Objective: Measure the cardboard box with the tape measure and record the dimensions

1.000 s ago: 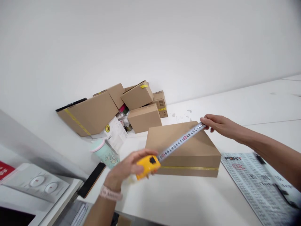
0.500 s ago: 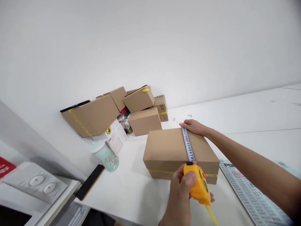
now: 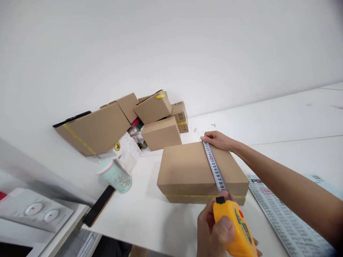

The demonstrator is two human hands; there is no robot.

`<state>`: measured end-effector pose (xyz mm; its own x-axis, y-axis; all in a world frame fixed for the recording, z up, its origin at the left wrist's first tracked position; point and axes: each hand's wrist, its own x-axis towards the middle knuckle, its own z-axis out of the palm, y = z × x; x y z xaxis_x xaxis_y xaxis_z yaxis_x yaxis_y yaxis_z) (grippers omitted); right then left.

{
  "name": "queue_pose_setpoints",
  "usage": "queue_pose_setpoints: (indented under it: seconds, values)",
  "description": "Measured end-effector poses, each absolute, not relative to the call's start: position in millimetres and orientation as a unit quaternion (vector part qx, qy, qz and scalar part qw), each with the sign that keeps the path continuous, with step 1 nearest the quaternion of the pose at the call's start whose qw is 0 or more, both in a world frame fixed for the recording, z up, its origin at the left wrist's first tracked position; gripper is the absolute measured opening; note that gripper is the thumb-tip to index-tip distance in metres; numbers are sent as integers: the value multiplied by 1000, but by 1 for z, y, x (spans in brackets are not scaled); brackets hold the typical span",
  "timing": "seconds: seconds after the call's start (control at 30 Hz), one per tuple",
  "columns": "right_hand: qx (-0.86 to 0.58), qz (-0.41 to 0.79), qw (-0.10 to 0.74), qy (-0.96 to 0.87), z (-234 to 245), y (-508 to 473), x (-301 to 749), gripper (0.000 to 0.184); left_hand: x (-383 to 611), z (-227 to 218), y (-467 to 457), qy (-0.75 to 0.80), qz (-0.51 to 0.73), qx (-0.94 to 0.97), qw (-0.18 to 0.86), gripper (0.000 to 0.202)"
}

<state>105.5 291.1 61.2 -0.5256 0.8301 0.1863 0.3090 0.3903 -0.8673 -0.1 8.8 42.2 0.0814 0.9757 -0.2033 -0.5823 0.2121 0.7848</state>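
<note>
A flat cardboard box (image 3: 187,167) with a yellow tape line lies on the white table (image 3: 166,221). My left hand (image 3: 217,232) grips the yellow tape measure case (image 3: 235,228) at the box's near edge. The white blade (image 3: 214,166) runs across the box top from front to back. My right hand (image 3: 217,140) pinches the blade's end down at the box's far edge.
A pile of cardboard boxes (image 3: 120,121) leans on the wall behind. A mint cup (image 3: 115,175) with a pink lid and a black phone (image 3: 99,205) lie left of the box. A printed sheet (image 3: 289,214) lies at the right. A white device (image 3: 34,210) sits lower left.
The tape went from lying diagonally across the box to running front to back. My left hand swung the case from the box's left to its near edge, then drew it closer to me.
</note>
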Motion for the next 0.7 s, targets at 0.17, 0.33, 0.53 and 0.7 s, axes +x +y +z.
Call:
queue_pose_setpoints:
  seconds: [0.17,0.33,0.53,0.7]
  values:
    - [-377,400,338,-764,63,290,102,61,2,39,12,371,576,275,674,83]
    - [-432,350,452,-697,69,279,113,50,-24,39,-5,377,603,312,630,82]
    - [-512,371,512,-581,46,225,176,44,-110,30,-43,472,703,350,400,91]
    - [-521,422,383,-635,3,165,213,48,-149,17,-23,505,746,328,285,84]
